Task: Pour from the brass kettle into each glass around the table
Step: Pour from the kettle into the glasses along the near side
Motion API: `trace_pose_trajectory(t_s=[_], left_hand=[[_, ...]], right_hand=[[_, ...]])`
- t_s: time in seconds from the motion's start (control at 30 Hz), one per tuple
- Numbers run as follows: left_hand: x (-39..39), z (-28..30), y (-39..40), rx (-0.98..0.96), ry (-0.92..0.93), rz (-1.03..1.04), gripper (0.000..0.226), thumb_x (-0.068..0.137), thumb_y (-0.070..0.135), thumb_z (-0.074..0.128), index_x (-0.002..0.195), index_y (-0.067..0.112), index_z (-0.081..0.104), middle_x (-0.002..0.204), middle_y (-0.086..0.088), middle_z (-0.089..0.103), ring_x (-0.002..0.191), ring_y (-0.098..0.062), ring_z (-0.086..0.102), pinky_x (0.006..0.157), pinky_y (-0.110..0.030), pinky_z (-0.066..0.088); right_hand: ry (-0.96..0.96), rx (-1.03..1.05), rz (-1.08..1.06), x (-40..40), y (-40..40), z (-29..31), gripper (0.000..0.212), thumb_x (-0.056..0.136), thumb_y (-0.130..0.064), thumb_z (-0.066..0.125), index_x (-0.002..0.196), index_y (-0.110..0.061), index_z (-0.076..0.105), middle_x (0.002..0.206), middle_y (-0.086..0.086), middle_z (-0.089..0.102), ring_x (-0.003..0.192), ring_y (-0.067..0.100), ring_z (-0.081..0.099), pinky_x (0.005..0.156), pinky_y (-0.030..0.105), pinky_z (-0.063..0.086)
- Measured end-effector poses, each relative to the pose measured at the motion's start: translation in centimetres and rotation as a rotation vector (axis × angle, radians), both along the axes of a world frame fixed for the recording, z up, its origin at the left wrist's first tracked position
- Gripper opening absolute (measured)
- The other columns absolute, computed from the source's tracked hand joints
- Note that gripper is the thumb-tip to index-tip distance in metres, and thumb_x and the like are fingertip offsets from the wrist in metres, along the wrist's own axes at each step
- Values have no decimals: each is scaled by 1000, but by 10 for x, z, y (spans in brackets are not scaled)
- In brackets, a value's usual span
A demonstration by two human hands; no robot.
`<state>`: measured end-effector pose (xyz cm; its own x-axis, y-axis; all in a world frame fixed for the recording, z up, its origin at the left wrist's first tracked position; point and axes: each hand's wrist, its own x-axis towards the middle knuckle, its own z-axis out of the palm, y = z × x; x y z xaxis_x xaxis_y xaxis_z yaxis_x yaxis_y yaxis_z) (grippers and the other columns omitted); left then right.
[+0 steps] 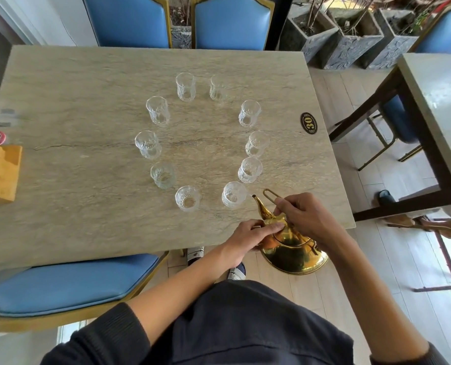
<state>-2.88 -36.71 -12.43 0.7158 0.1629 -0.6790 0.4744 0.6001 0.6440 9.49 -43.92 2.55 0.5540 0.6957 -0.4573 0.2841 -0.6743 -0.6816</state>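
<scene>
Our left hand (248,237) pressed fingers together on the kettle (294,252) lid, our right hand (307,219) clamped its handle, kettle tilted off the table (87,206) edge, spout just beside the nearest glass (233,194), nine more glasses (184,86) ringed beyond it.

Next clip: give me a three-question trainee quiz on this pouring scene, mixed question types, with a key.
1. True or false: the shiny brass kettle rests flat on the stone-patterned table.
2. How many clear patterned glasses stand in the ring?
3. Which hand grips the kettle's wire handle: A left, B right?

Key:
1. False; it is held off the table's near edge, spout aimed at the nearest glass.
2. Ten.
3. B; the right hand holds the handle, the left hand steadies the lid area.
</scene>
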Motion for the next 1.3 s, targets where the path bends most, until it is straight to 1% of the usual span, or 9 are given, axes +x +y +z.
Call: trace_pose_trajectory(t_s=[0.13, 0.23, 0.4, 0.5, 0.63, 0.87, 1.07, 1.13, 1.3], left_hand=[[2, 3, -1, 11, 8, -2, 56, 88, 53, 84, 125, 12, 72, 117, -8, 82, 115, -25, 76, 94, -34, 61], [3, 5, -2, 12, 16, 2, 58, 87, 54, 85, 124, 11, 73, 115, -8, 82, 112, -24, 77, 90, -33, 60], [3, 8, -2, 1, 23, 3, 57, 89, 50, 84, 126, 8, 73, 115, -9, 82, 107, -22, 77, 84, -29, 59], [3, 8, -2, 4, 22, 0, 59, 88, 51, 84, 125, 6, 73, 115, -11, 82, 105, -22, 77, 87, -31, 59], [3, 7, -1, 9, 31, -1, 60, 87, 53, 85, 125, 8, 73, 116, -11, 82, 113, -26, 77, 90, -33, 59], [2, 6, 0, 6, 32, -9, 56, 87, 52, 85, 122, 10, 74, 115, -10, 83, 113, -26, 77, 92, -34, 59], [0, 4, 1, 9, 31, -22, 55, 87, 52, 86, 122, 11, 74, 116, -11, 82, 116, -29, 76, 101, -39, 59], [-1, 3, 2, 15, 29, -24, 60, 85, 54, 87, 123, 10, 73, 117, -11, 82, 116, -29, 76, 100, -40, 60], [-1, 3, 2, 32, 13, -31, 82, 68, 64, 89, 126, 8, 73, 116, -11, 82, 117, -30, 76, 98, -39, 61]], right_hand=[[7, 6, -1, 0, -3, 1, 40, 102, -35, 52, 75, -15, 74, 54, 6, 48, 50, 22, 38, 53, 36, 30], [13, 7, -8, 1, -4, 3, 40, 102, -34, 53, 75, -15, 73, 52, 4, 44, 47, 16, 35, 48, 31, 27], [4, -6, 0, 0, -2, 6, 39, 103, -33, 52, 75, -14, 73, 50, 1, 43, 46, 15, 35, 48, 29, 27], [-2, -10, 8, 0, -2, 6, 39, 103, -33, 52, 76, -14, 73, 50, 1, 42, 46, 15, 34, 49, 29, 27], [-2, -12, 5, 0, -1, 7, 38, 103, -33, 52, 77, -14, 74, 50, 2, 43, 47, 16, 35, 49, 30, 27], [-10, -15, 9, -2, -1, 8, 39, 103, -33, 52, 78, -13, 74, 50, 1, 43, 48, 17, 35, 51, 32, 27], [-2, -4, 9, -4, 0, 8, 39, 102, -33, 53, 77, -13, 74, 51, 3, 44, 50, 21, 36, 52, 34, 28], [1, -5, 3, -4, -1, 8, 39, 102, -34, 53, 77, -14, 74, 51, 4, 44, 50, 21, 36, 53, 36, 28], [-2, -9, -2, -6, -1, 8, 40, 102, -35, 53, 76, -14, 74, 53, 6, 45, 51, 22, 36, 55, 36, 29]])
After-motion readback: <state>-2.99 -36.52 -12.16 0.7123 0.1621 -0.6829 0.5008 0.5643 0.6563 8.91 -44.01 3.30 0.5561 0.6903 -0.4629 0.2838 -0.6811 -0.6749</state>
